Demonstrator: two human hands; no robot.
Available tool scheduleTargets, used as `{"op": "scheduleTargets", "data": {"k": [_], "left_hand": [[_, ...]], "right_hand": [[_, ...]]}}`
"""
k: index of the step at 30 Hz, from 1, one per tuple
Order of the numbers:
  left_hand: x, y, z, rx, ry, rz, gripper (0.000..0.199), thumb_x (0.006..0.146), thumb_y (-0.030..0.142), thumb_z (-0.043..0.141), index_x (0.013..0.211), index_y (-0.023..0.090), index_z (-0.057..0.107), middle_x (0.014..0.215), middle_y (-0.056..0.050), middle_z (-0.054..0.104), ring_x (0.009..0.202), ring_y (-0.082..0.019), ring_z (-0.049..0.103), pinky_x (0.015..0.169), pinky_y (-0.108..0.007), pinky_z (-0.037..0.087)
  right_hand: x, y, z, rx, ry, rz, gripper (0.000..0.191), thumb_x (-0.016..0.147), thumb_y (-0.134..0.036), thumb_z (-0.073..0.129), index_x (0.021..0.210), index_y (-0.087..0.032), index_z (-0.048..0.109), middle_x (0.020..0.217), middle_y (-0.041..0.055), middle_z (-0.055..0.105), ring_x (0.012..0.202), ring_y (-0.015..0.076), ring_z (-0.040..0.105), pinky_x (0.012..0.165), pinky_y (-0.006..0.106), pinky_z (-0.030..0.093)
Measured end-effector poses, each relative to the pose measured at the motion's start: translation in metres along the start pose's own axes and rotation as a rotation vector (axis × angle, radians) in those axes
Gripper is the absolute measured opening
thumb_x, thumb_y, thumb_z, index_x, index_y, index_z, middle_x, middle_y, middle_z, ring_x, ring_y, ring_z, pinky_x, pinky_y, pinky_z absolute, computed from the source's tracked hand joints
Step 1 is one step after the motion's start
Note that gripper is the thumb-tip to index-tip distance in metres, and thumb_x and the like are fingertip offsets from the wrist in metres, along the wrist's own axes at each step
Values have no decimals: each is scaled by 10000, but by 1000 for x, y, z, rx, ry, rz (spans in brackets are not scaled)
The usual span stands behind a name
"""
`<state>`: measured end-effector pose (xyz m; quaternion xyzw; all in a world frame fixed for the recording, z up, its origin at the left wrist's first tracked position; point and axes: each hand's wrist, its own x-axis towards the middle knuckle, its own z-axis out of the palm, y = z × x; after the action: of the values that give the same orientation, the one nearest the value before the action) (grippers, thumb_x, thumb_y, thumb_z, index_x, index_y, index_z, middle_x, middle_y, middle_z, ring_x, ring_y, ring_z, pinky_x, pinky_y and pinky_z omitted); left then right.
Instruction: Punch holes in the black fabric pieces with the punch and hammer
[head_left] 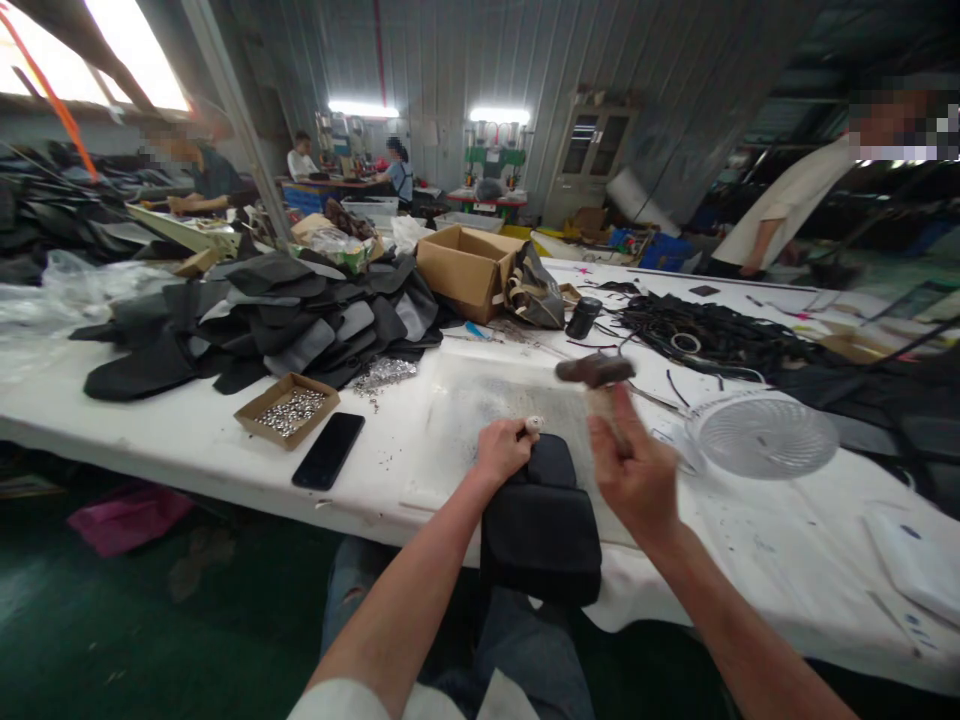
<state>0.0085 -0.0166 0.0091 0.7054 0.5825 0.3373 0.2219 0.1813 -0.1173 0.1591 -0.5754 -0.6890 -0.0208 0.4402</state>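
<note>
My right hand (637, 480) is closed round the handle of a hammer, whose dark head (596, 370) is raised above the work board and blurred. In my closed left hand (504, 450) is a small punch-like tool (534, 425) with a pale round top, held upright at the far end of a black pouch (541, 540). The pouch lies over the table's front edge, its flap (551, 460) resting on a translucent board (457, 400). Whatever is under the tool's tip is hidden by my fingers.
Left of the board are a phone (328, 452) and a small box of metal fasteners (289, 412). Black cut pieces (300, 310) pile up behind, beside a cardboard box (469, 270). A white fan (761, 435) lies at right. A person (787, 200) stands beyond it.
</note>
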Motion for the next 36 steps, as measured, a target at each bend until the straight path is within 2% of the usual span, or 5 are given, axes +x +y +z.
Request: {"op": "scheduleTargets", "data": {"k": [3,9,16,22,36], "left_hand": [[0,1,-1,-8,-7,-2,206,1016,435,746,1031,289,891,1090,-111,888,1029,-310,806,829,-348,507],[2,-1,0,-23,28,-18,199,1001,422,756,963,267,874,1046,-106,887,974,-306,804,815,-347,500],[2,-2,-3,-185,16,69,163,988,361,729,934,264,848,991,-64,878,908,-276,784,826,-339,519],[0,4,-6,-205,-21,102,140,976,362,723,950,261,816,997,-42,865,905,-254,758,852,-339,539],[11,-11,2,-526,149,-53,320,958,519,789,936,200,784,921,-41,824,861,-202,730,824,-317,571]], "right_hand": [[-14,17,19,106,-349,73,681,1089,-573,554,1598,-140,683,829,76,820,525,169,570,590,300,525],[-17,66,3,-131,-84,161,687,1126,-595,544,1697,-214,583,795,46,763,623,207,655,686,317,525],[-44,156,9,-753,-350,218,527,1162,-404,442,1604,-243,679,955,160,756,780,288,722,720,365,525],[-63,115,38,-481,-190,-53,375,1139,-321,511,1328,-190,807,1442,208,699,1323,389,642,1123,548,521],[-109,77,95,-269,-321,-169,384,1174,-381,553,1482,-259,746,1450,128,737,1197,333,661,1006,507,540]]}}
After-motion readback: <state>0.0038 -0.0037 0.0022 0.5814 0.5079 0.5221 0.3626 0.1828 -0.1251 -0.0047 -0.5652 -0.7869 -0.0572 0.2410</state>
